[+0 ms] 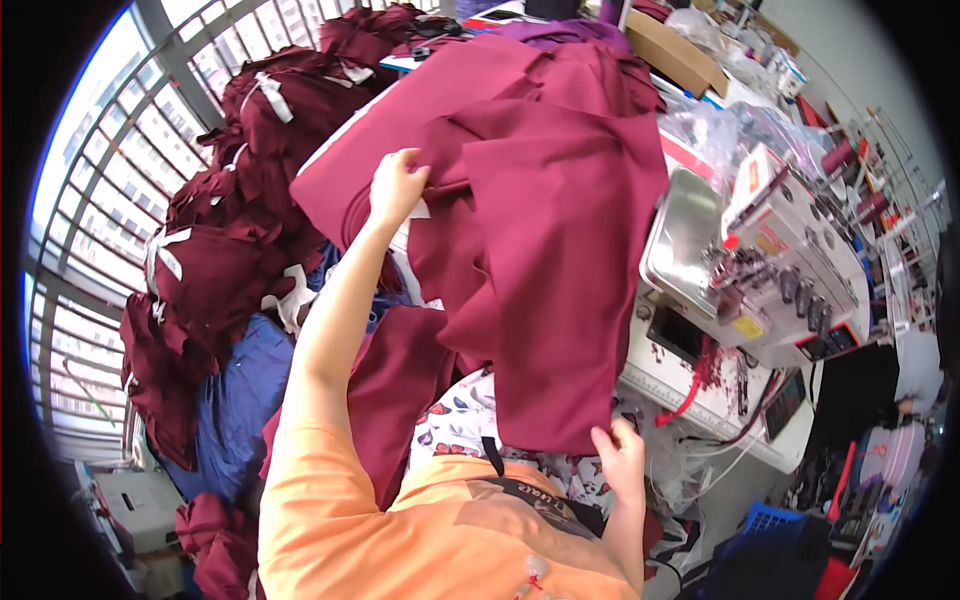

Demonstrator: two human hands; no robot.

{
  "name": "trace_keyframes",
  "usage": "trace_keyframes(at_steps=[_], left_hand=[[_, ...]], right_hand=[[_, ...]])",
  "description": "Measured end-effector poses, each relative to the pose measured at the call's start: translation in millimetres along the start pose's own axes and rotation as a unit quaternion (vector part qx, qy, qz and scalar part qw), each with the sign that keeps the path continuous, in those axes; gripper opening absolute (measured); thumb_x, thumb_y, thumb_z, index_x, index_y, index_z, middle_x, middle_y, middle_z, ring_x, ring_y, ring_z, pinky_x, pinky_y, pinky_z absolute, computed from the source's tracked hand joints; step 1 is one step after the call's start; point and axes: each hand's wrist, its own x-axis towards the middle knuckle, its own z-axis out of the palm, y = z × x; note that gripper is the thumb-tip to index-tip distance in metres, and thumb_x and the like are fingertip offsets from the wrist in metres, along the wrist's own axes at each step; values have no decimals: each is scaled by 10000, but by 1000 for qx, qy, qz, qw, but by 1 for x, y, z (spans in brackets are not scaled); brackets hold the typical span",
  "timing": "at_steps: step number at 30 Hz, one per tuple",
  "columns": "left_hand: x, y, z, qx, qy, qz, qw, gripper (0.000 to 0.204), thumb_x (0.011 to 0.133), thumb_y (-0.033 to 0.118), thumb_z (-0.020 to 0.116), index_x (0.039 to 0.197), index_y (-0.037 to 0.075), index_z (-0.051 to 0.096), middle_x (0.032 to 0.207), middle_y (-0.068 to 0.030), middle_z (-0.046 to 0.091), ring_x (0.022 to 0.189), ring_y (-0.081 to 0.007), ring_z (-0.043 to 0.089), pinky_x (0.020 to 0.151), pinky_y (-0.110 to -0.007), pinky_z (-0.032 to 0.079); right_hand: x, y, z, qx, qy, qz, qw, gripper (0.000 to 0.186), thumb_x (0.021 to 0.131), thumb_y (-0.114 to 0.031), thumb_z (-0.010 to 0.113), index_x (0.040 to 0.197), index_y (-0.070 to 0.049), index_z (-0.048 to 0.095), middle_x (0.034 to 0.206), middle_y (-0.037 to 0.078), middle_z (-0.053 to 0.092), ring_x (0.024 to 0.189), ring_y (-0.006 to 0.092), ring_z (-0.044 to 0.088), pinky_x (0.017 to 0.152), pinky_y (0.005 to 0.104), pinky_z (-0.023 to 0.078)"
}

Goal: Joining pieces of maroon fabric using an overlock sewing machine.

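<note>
A large maroon fabric panel (550,270) drapes from the table down toward my lap. With my left hand (400,186), reached far forward, I pinch the panel's left edge beside a stack of maroon cut pieces (385,130). My right hand (620,458) is closer to me, its fingers closed on the panel's lower right corner. Another maroon piece (400,365) hangs over my left thigh, across a white patterned cloth (460,405).
At the right stands a white overlock sewing machine (800,260), with a shiny metal tray (685,230) beside it and maroon thread scraps around it. Tied maroon bundles (215,270) are heaped left by the barred window. A cardboard box (675,52) lies at the back.
</note>
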Motion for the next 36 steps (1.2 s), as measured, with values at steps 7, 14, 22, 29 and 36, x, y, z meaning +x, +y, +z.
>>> trace_keyframes(at_steps=[7, 14, 22, 29, 36], left_hand=[[-3, -70, -68, 204, 32, -22, 978, 272, 757, 295, 636, 914, 73, 624, 1028, -84, 547, 1010, -276, 493, 843, -391, 416], [85, -153, -105, 111, -12, -32, 993, 295, 819, 244, 529, 723, -18, 624, 728, -241, 601, 807, -370, 603, 690, -451, 469], [-42, 123, -124, -118, -142, 216, 959, 167, 864, 173, 514, 872, 6, 514, 779, -92, 528, 735, -193, 528, 672, -312, 427], [-97, 118, -49, -250, -238, 228, 910, 151, 784, 131, 589, 861, 7, 550, 806, -165, 594, 776, -324, 572, 713, -384, 453], [-47, -8, -9, -101, -52, 87, 990, 390, 744, 80, 592, 1116, 23, 489, 1118, -156, 495, 985, -330, 510, 864, -380, 420]], right_hand=[[16, 29, 22, -109, 146, -44, 982, 220, 783, -63, 587, 978, 21, 529, 824, 148, 603, 700, 249, 598, 651, 338, 468], [14, -1, 27, -131, 224, -132, 957, 229, 827, -25, 549, 1048, 33, 533, 996, 104, 578, 914, 173, 559, 796, 288, 451], [45, -107, 68, -109, -41, -319, 941, 689, 731, -226, 687, 1274, 48, 362, 1305, 177, 393, 1217, 281, 379, 1013, 356, 292], [61, -110, 93, 333, -47, -34, 941, 279, 794, -20, 584, 1057, 53, 528, 961, 101, 619, 848, 163, 592, 764, 272, 450], [37, -84, 19, 383, -106, -32, 917, 311, 822, -5, 485, 1129, 42, 501, 1132, 125, 552, 1051, 222, 520, 926, 342, 378]])
